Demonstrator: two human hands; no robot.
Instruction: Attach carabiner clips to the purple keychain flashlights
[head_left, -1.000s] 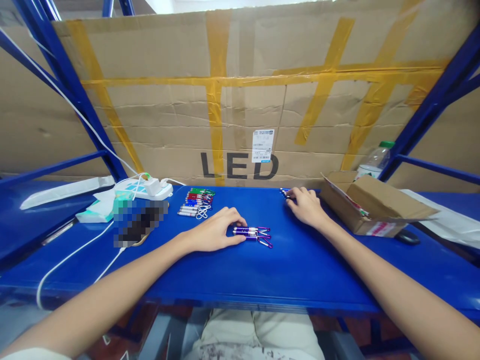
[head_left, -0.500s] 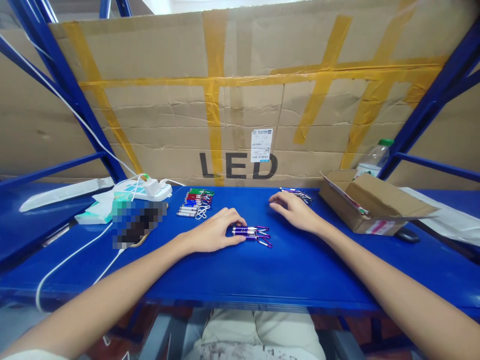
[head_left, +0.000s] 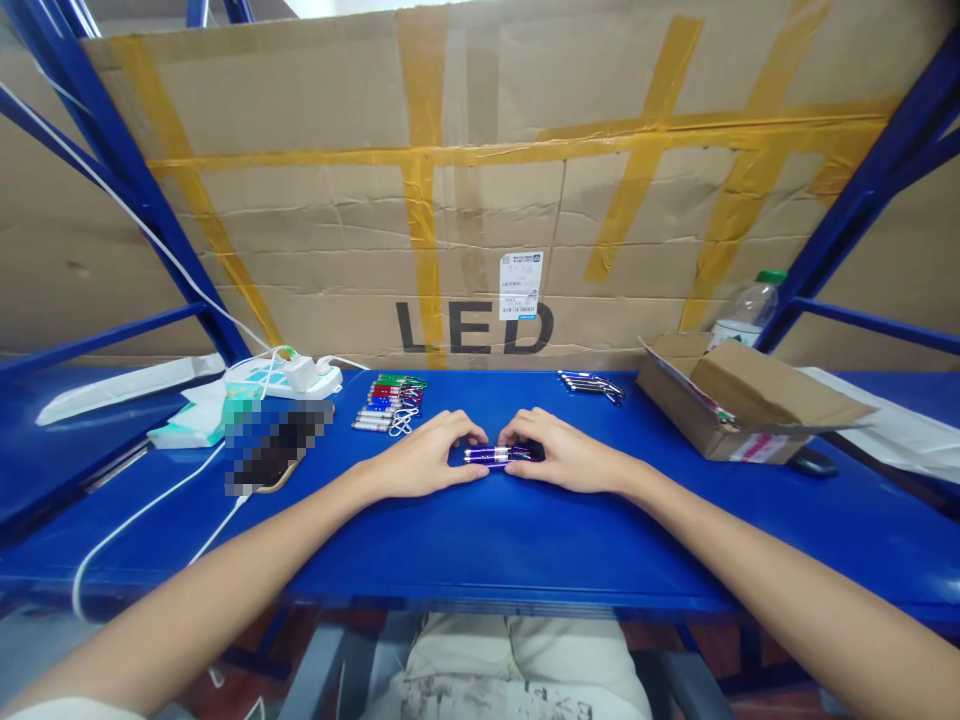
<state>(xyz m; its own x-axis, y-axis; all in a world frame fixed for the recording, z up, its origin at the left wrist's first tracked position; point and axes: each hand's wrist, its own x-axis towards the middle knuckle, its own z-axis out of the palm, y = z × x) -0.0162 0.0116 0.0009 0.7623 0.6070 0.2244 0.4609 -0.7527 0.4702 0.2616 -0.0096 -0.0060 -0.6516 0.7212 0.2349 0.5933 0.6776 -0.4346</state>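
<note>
Purple keychain flashlights (head_left: 486, 456) lie side by side on the blue table, in front of me. My left hand (head_left: 424, 458) curls around their left ends, thumb in front and fingers behind. From the other side, my right hand (head_left: 566, 455) closes over the right ends and mostly hides the carabiner clips. Beyond my left hand, a row of green, red, blue and silver keychain flashlights (head_left: 388, 404) rests on the table. Behind my right hand is a group of dark keychain flashlights (head_left: 589, 384) with their clips pointing right.
An open cardboard box (head_left: 697, 415) stands at right, with a plastic bottle (head_left: 748, 310) behind and a black object (head_left: 814, 462) beside it. At left lie a phone (head_left: 281, 450), a power strip (head_left: 322, 380), white cables and a tissue pack (head_left: 187, 425). Large cardboard (head_left: 337, 250) walls the back.
My right hand has come from the dark flashlights at the back to the clip ends of the purple ones. My left hand stays around their left ends.
</note>
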